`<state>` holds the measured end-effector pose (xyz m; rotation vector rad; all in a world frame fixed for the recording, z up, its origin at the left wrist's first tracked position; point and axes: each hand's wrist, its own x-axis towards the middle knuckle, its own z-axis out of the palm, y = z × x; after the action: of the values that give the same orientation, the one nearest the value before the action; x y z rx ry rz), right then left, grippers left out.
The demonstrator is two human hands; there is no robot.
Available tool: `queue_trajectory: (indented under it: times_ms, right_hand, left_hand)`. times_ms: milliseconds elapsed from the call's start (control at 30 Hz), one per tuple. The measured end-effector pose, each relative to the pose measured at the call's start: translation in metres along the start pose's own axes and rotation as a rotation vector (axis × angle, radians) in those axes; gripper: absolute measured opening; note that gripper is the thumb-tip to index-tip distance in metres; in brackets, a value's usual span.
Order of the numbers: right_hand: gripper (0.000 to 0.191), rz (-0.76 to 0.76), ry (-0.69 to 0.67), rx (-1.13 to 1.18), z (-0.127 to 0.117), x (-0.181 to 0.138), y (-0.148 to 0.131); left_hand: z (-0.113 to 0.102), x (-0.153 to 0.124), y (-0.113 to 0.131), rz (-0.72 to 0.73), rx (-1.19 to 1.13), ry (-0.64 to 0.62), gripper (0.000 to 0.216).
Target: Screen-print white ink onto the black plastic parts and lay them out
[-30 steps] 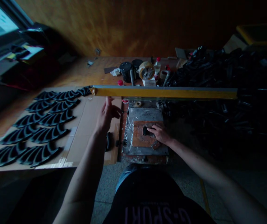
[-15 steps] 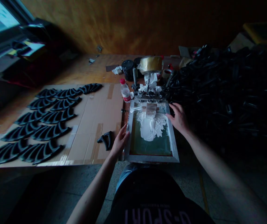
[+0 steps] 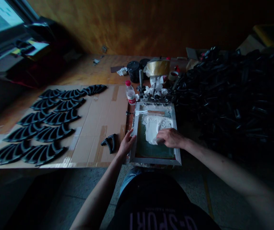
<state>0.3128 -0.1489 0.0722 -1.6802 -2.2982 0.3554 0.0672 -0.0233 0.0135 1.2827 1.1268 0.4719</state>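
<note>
A silver screen-printing frame (image 3: 178, 156) with green mesh lies in front of me, white paste (image 3: 152, 129) smeared over its upper middle. My left hand (image 3: 126, 143) grips the frame's left edge, thumb on top. My right hand (image 3: 171, 138) is closed low over the mesh, at the right edge of the paste. It holds a squeegee, mostly hidden behind the fingers. A brown strip (image 3: 156, 112) crosses the top of the screen. Left of my left hand, two black curved plastic parts (image 3: 109, 142) rest on the cardboard.
Rows of black curved parts (image 3: 53, 132) lie on a cardboard sheet (image 3: 91, 118) to the left. Behind the frame stand a red-capped bottle (image 3: 130, 93), a black tub (image 3: 133, 71) and a tape roll (image 3: 173, 75). A large heap of black parts (image 3: 234, 95) fills the right.
My right hand has left the frame's right edge and moved inward over the paste. The squeegee has left the top of the screen, and the paste is smoothed. My left hand stays at the frame.
</note>
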Motion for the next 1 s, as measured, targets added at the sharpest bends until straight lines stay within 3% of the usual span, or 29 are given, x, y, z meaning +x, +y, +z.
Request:
queue_trajectory:
  times_ms: [133,233,367,500,600,667,733,767,867,933,1000]
  right_hand:
    - [0.023,0.1,0.155,-0.079,0.012,0.002,-0.006]
    - [0.025,0.037,0.115,-0.056,0.022,-0.005,-0.013]
    - [0.023,0.208,0.207,0.031,0.003,0.018,-0.005]
    - [0.056,0.442,0.398,0.041,-0.048,0.056,0.035]
    - [0.051,0.583,0.573,0.024,-0.082,0.045,0.082]
    - [0.039,0.711,0.69,0.049,-0.087,0.02,0.108]
    - [0.033,0.854,0.684,0.103,-0.071,-0.004,0.12]
    - [0.032,0.894,0.613,0.141,-0.057,-0.012,0.119]
    - [0.034,0.78,0.303,0.183,0.001,-0.019,0.089]
    - [0.03,0.636,0.204,0.065,0.033,-0.013,0.06]
    - [0.022,0.623,0.14,-0.011,0.052,-0.004,0.03]
  left_hand:
    - [0.0,0.0,-0.001,0.034,0.035,-0.03,0.071]
    - [0.0,0.0,-0.001,0.039,0.051,-0.052,0.072]
    - [-0.002,-0.006,0.011,0.036,0.02,-0.082,0.076]
    - [-0.01,-0.021,0.048,0.084,0.009,-0.064,0.067]
    - [-0.013,-0.025,0.087,0.128,-0.034,-0.048,0.063]
    - [-0.01,-0.02,0.115,0.188,-0.145,-0.044,0.067]
    - [-0.004,-0.01,0.143,0.316,-0.266,-0.017,0.064]
    - [0.0,-0.004,0.156,0.38,-0.307,-0.011,0.062]
    - [0.012,0.005,0.18,0.464,-0.325,0.002,0.058]
    - [0.022,0.001,0.173,0.452,-0.369,0.07,0.06]
    - [0.035,-0.013,0.146,0.314,-0.382,0.057,0.063]
